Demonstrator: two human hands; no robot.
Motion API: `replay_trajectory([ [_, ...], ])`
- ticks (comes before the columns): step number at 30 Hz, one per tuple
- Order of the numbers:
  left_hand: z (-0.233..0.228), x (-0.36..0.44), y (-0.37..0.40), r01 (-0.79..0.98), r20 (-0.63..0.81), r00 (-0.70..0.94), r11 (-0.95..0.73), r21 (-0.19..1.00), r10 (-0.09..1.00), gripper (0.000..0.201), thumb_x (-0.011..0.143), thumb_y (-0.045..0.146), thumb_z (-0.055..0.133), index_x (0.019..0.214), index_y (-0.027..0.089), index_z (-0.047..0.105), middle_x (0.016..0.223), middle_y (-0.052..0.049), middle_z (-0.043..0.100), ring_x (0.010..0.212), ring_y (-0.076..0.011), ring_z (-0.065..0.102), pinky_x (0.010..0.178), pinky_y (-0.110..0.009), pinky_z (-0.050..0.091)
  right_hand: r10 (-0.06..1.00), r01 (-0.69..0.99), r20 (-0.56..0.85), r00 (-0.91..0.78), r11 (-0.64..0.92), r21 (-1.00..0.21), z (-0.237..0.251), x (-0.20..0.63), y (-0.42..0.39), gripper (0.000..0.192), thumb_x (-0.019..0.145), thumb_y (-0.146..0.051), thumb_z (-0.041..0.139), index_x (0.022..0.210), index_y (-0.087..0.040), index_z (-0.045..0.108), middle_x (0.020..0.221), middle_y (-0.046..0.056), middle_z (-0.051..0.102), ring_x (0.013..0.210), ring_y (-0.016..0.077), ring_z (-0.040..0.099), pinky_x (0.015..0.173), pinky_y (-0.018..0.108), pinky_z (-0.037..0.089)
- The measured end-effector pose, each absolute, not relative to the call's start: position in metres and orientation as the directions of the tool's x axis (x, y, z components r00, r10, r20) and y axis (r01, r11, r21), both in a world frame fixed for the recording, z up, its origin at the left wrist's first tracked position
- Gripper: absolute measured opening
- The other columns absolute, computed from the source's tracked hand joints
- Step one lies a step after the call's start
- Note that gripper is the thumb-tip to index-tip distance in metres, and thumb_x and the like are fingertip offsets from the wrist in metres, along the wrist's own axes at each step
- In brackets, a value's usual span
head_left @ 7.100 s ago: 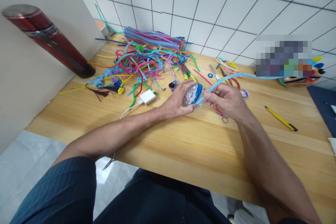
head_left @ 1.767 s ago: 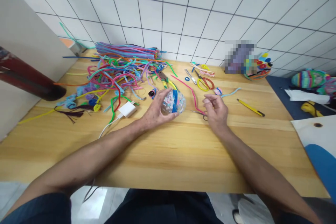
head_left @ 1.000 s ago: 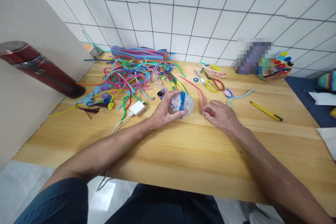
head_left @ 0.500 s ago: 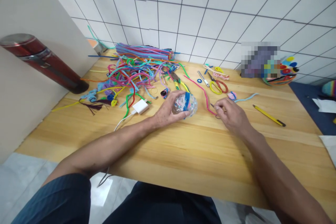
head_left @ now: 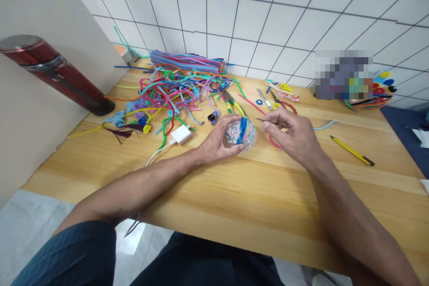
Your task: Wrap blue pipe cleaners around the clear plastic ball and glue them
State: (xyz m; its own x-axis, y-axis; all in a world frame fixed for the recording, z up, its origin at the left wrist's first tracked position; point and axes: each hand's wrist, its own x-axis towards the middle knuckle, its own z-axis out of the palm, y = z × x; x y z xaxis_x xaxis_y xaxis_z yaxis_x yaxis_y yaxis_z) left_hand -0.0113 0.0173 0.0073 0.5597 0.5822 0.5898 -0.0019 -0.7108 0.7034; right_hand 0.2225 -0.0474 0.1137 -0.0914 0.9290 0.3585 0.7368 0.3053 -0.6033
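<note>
The left hand [head_left: 214, 145] is cupping a clear ball [head_left: 240, 133] near the middle of the worktop [head_left: 234, 196], fingers curled around its left side and underside. The ball is serving as a small container: it is showing a speckled filling of pink, white and blue bits, and a blue pipe cleaner strip [head_left: 243, 125] is running over its top. Whether the ball is resting on the wood or being held just above it cannot be told.

The right hand [head_left: 293, 136] is hovering just beside the ball on its right, thumb and forefinger pinched together on a thin metal tool [head_left: 264, 120] whose tip is pointing toward the ball. What kind of tool it is cannot be made out. A pink pipe cleaner [head_left: 258, 109] is lying under that hand.

Toward the far left corner a heap of loose pipe cleaners [head_left: 177, 91] in many colours is sprawling, with a neat bundle [head_left: 187, 60] lying against the tiled wall behind it. A white charger [head_left: 181, 134] with its cable is sitting at the near edge of the heap. A dark red cylinder [head_left: 53, 73] is leaning at the left edge.

Along the far edge, scissors [head_left: 284, 105] and small tools are lying; a yellow pen-like tool [head_left: 351, 150] is lying toward the right edge. In the far right corner a coloured basket [head_left: 372, 100] is sitting, partly blurred over, its contents unclear. No writing or brand can be read anywhere.
</note>
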Motion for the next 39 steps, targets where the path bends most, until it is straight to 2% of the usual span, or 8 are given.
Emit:
replay_trajectory([
  [7,0.011,-0.012,0.017,0.006,0.566,0.573,-0.694,0.72,0.592,0.075,0.093,0.051,0.077,0.154,0.025,0.041,0.152,-0.018,0.053,0.145,-0.036,0.053,0.124,-0.059,0.046,0.915,0.718,0.352,-0.198,0.38,-0.583,0.098,0.23,-0.046,0.01,0.097,-0.028,0.062,0.095,-0.024,0.071,0.074,-0.001,0.073,0.065,0.0162,0.064,0.062,0.029,0.048],
  [14,0.007,-0.01,0.019,-0.016,0.594,0.56,-0.709,0.705,0.578,0.076,0.093,0.051,0.078,0.155,0.026,0.041,0.15,-0.017,0.053,0.144,-0.035,0.053,0.122,-0.057,0.047,0.858,0.694,0.435,-0.272,0.488,-0.529,0.092,0.224,-0.046,0.009,0.099,-0.028,0.066,0.096,-0.026,0.075,0.09,0.003,0.08,0.077,0.0196,0.072,0.072,0.034,0.055],
  [22,0.008,-0.012,0.02,-0.009,0.591,0.581,-0.721,0.693,0.56,0.075,0.096,0.052,0.075,0.157,0.028,0.039,0.153,-0.017,0.052,0.147,-0.0354,0.052,0.124,-0.059,0.045,0.888,0.708,0.379,-0.261,0.443,-0.55,0.089,0.217,-0.047,0.016,0.1,-0.033,0.062,0.09,-0.03,0.074,0.083,0.004,0.078,0.079,0.0237,0.071,0.074,0.04,0.054],
  [28,0.011,-0.013,0.019,0.021,0.537,0.587,-0.675,0.738,0.606,0.075,0.096,0.055,0.074,0.157,0.026,0.04,0.153,-0.017,0.053,0.145,-0.0357,0.053,0.123,-0.059,0.046,0.91,0.683,0.369,-0.191,0.393,-0.616,0.086,0.22,-0.048,0.013,0.098,-0.036,0.066,0.093,-0.028,0.074,0.087,0.003,0.078,0.077,0.0211,0.069,0.07,0.035,0.054],
  [39,0.008,-0.012,0.021,0.005,0.564,0.585,-0.698,0.716,0.583,0.075,0.096,0.055,0.074,0.157,0.027,0.041,0.153,-0.016,0.054,0.145,-0.0362,0.053,0.124,-0.059,0.044,0.888,0.674,0.374,-0.27,0.451,-0.585,0.087,0.216,-0.048,0.018,0.099,-0.039,0.064,0.087,-0.03,0.074,0.08,0.004,0.076,0.075,0.0237,0.069,0.072,0.04,0.053],
])
